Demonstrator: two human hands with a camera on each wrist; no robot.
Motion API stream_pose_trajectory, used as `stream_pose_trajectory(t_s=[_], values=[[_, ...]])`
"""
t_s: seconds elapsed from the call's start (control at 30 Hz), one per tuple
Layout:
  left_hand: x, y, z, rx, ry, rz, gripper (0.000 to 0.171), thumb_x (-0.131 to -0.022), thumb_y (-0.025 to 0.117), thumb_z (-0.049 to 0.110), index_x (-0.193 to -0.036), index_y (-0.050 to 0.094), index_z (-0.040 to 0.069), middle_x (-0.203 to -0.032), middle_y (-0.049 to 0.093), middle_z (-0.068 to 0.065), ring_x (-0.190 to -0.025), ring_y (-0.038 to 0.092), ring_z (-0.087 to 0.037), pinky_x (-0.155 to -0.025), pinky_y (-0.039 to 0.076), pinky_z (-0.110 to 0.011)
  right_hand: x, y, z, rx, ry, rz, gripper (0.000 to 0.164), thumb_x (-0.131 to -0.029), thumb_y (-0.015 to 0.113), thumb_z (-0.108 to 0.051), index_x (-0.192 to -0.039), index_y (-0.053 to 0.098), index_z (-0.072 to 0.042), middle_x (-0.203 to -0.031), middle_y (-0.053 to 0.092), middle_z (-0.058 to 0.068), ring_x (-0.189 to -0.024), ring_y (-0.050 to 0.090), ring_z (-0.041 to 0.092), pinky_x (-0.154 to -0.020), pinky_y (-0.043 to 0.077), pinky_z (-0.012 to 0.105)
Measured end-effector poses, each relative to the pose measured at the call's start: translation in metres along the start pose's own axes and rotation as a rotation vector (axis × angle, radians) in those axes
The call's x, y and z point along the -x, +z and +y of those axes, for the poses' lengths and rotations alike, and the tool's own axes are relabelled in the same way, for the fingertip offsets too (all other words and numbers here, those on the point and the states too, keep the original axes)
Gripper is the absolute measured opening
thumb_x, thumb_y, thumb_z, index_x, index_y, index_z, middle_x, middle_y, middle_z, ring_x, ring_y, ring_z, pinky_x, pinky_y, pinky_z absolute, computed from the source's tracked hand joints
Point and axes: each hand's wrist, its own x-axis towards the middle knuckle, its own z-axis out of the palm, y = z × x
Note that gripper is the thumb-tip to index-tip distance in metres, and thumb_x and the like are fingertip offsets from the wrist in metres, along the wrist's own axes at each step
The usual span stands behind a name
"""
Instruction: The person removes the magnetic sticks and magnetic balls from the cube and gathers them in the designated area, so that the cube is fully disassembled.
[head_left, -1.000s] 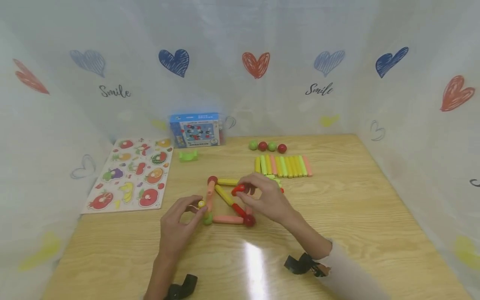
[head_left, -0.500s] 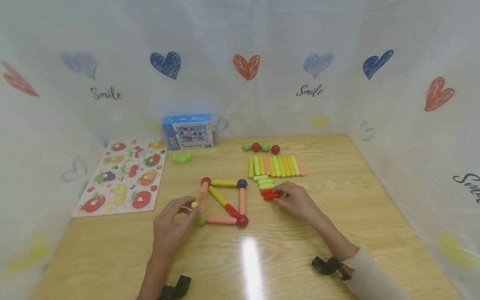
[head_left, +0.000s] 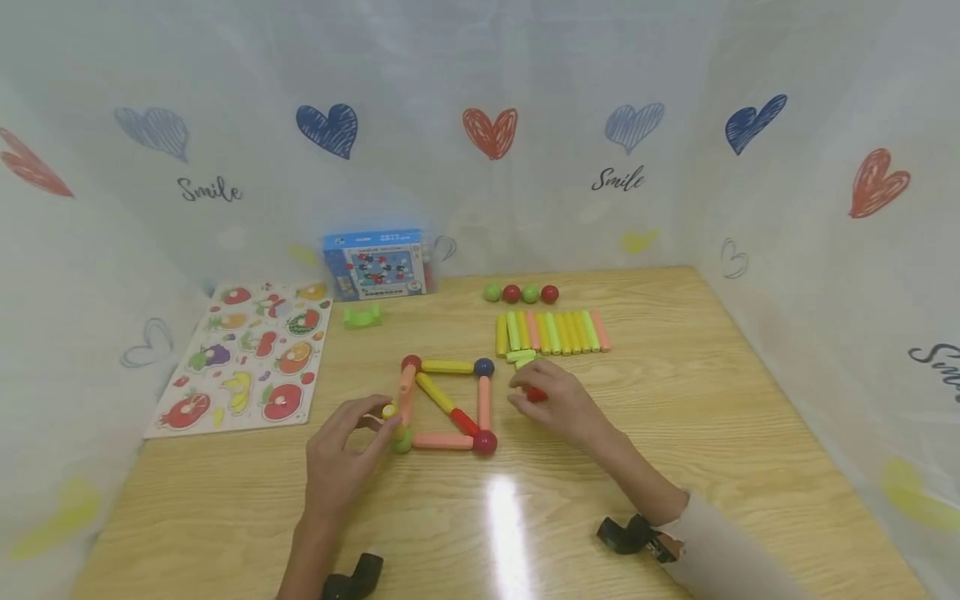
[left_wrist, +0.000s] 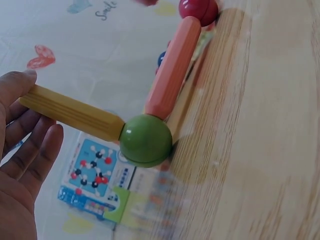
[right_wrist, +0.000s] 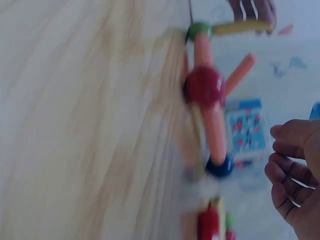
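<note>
My left hand (head_left: 348, 442) pinches the top end of a yellow magnetic stick (left_wrist: 75, 112). That stick rises from a green ball (left_wrist: 145, 140), the near left corner of a flat frame. Pink sticks (head_left: 442, 441), a red ball (head_left: 485, 442), a blue ball (head_left: 483, 367) and another red ball (head_left: 412, 364) make up the other sides, with a yellow and red diagonal. Another pink stick (right_wrist: 241, 75) stands up from the far left ball. My right hand (head_left: 558, 404), fingers loosely bent and holding nothing, hovers by the short red sticks (right_wrist: 208, 222), partly hiding them.
Behind the right hand lies a row of yellow, green and pink sticks (head_left: 555, 332), with short green sticks (head_left: 521, 356) before it. Several balls (head_left: 512, 293) line the back. A blue box (head_left: 378, 265), a green piece (head_left: 363, 316) and a fruit puzzle board (head_left: 247, 358) occupy the left.
My right hand carried a red stick from above the frame to beside another red one, released it, then shifted slightly left. The left hand keeps its pinch. The head view turned a little right.
</note>
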Motion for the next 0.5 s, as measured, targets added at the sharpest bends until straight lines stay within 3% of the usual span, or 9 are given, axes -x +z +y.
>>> stream_pose_trajectory(t_s=[0.13, 0.27, 0.37, 0.5], values=[[0.001, 0.0, -0.002, 0.023, 0.005, 0.006, 0.041, -0.074, 0.085, -0.005, -0.112, 0.072, 0.007, -0.103, 0.071, -0.006, -0.081, 0.066, -0.014, -0.073, 0.054, -0.019, -0.024, 0.024, -0.032, -0.119, -0.144, -0.023, 0.021, -0.083, 0.08, -0.005, -0.101, 0.07, -0.004, -0.099, 0.064, 0.005, -0.084, 0.062, 0.02, -0.069, 0.056, 0.03], [0.001, 0.0, -0.004, 0.043, -0.019, -0.036, 0.046, -0.073, 0.086, -0.004, -0.115, 0.072, 0.008, -0.107, 0.071, -0.004, -0.088, 0.065, -0.015, -0.077, 0.054, -0.019, -0.043, 0.044, -0.063, -0.193, -0.179, -0.079, 0.029, -0.088, 0.077, -0.01, -0.115, 0.067, -0.005, -0.107, 0.065, 0.005, -0.09, 0.063, 0.017, -0.076, 0.055, 0.025], [0.0, -0.005, -0.006, 0.024, -0.08, -0.133, 0.047, -0.076, 0.087, 0.006, -0.12, 0.07, 0.011, -0.114, 0.069, -0.001, -0.098, 0.063, -0.015, -0.082, 0.054, -0.028, -0.053, 0.054, -0.081, -0.207, -0.157, -0.119, 0.038, -0.092, 0.074, -0.017, -0.127, 0.063, -0.008, -0.112, 0.063, 0.003, -0.093, 0.061, 0.014, -0.081, 0.052, 0.022], [0.0, -0.013, -0.013, -0.064, -0.227, -0.327, 0.046, -0.083, 0.084, 0.031, -0.125, 0.069, 0.023, -0.122, 0.063, 0.011, -0.108, 0.057, -0.013, -0.089, 0.052, -0.041, -0.062, 0.063, -0.094, -0.173, -0.149, -0.169, 0.037, -0.095, 0.07, -0.024, -0.13, 0.065, -0.013, -0.111, 0.061, -0.001, -0.09, 0.058, 0.011, -0.078, 0.047, 0.016]])
